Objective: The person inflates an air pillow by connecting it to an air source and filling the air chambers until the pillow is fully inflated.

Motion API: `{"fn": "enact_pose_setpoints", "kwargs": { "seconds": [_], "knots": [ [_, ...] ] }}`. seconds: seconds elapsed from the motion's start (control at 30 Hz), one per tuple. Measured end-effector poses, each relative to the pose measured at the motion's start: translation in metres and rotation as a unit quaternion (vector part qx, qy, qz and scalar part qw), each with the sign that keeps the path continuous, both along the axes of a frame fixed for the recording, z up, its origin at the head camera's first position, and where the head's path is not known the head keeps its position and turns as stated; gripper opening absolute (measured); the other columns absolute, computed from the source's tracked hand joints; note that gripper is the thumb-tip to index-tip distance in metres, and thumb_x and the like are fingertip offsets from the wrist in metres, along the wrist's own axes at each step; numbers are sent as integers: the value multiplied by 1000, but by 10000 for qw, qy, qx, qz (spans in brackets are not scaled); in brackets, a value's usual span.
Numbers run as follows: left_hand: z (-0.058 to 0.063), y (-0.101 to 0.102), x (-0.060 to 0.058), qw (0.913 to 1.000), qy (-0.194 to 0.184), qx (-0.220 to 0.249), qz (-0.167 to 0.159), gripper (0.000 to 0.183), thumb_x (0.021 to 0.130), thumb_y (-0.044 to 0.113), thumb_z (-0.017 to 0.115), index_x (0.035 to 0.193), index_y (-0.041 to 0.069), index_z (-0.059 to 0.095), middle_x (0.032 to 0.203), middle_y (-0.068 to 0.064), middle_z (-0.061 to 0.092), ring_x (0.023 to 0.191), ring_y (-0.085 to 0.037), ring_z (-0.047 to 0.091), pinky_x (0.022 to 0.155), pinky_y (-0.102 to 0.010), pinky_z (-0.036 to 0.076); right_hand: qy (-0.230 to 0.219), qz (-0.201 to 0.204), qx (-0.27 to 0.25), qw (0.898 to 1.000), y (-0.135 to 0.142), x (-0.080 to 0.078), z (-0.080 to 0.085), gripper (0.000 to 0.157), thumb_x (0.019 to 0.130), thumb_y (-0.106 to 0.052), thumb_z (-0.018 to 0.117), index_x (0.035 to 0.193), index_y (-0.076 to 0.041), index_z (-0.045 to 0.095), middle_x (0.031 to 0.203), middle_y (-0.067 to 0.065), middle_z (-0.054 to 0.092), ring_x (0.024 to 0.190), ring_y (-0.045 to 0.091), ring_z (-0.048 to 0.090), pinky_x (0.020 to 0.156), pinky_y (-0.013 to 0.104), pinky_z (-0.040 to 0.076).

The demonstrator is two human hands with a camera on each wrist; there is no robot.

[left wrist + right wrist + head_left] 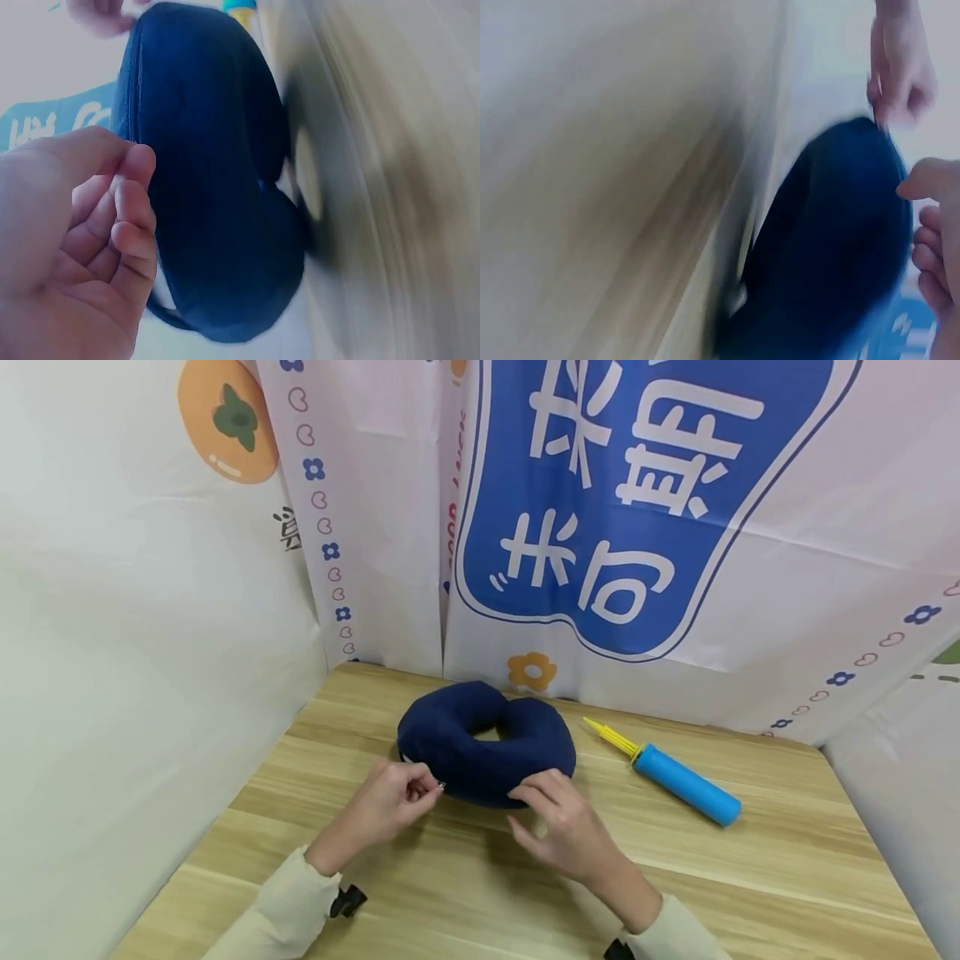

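A navy blue U-shaped neck pillow [487,768] lies on the wooden table, its rounded side towards me. My left hand [393,797] pinches a small shiny zipper pull [442,786] between thumb and index finger at the pillow's near left edge. In the left wrist view the zipper line [135,82] runs along the pillow's edge up to those fingertips. My right hand [558,822] touches the near right edge with bent fingers, its thumb held apart below. A dark strap loop [169,315] shows at the pillow's side.
To the right of the pillow lies a blue hand pump [686,785] with a yellow nozzle [611,735]. A white printed cloth [375,527] hangs along the table's back edge, close behind the pillow. White sheeting [150,652] stands along the left side.
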State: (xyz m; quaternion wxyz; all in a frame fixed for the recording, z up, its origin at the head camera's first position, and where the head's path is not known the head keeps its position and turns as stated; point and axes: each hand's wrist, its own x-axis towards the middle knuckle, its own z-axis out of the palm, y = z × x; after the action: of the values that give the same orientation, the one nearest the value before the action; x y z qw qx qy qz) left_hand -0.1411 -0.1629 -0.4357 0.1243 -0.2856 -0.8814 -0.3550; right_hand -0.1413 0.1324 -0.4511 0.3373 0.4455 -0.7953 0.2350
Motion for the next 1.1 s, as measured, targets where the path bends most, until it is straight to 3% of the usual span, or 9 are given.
{"fn": "enact_pose_setpoints", "kwargs": {
  "seconds": [0.1,0.23,0.33,0.47,0.73,0.93,1.1],
  "knots": [
    [3,10,4,9997,-73,103,-208,15,93,3,78,83,14,72,75,8,70,62,6,51,55,-18,49,431,-173,254,9986,-13,3,-2,35,78,-13,93,106,-5,74,103,5,69,91,20,61,81,32,55],
    [4,17,6,9992,68,173,-343,16,92,2,77,82,14,71,74,7,68,63,6,50,55,-17,48,705,-450,254,9962,-22,2,-2,20,84,-8,87,99,-5,73,96,5,68,86,21,61,79,34,55],
    [0,15,8,9985,357,208,-361,19,90,-1,78,80,13,71,72,6,68,62,6,49,54,-15,46,644,-406,95,9971,-23,-1,-2,12,87,-3,83,94,-5,73,92,4,68,84,20,61,77,33,54],
    [-4,6,8,9968,665,253,-360,22,88,-5,77,78,13,69,71,5,69,62,6,48,53,-13,44,415,-259,-110,9987,-18,-4,0,15,85,1,84,90,-6,72,91,4,68,83,20,62,75,32,53],
    [3,-16,4,9984,427,189,-314,19,90,-3,77,80,12,71,74,4,73,62,7,49,53,-16,47,-113,246,-375,9989,-9,-8,-2,21,81,3,87,92,-7,73,94,3,70,87,18,63,80,31,54],
    [5,-43,-1,9986,288,424,143,24,88,-5,79,75,13,71,68,8,68,58,6,51,50,-20,48,-307,551,-541,9965,2,-8,-1,25,77,6,88,92,-8,73,95,2,71,88,17,64,83,27,53],
    [5,-55,-5,9990,346,230,171,21,90,-3,78,75,11,71,67,8,68,58,6,51,50,-19,48,-460,1037,-446,9925,6,-8,-4,28,76,7,89,93,-10,73,95,0,71,89,14,65,85,23,55]
  ]
}}
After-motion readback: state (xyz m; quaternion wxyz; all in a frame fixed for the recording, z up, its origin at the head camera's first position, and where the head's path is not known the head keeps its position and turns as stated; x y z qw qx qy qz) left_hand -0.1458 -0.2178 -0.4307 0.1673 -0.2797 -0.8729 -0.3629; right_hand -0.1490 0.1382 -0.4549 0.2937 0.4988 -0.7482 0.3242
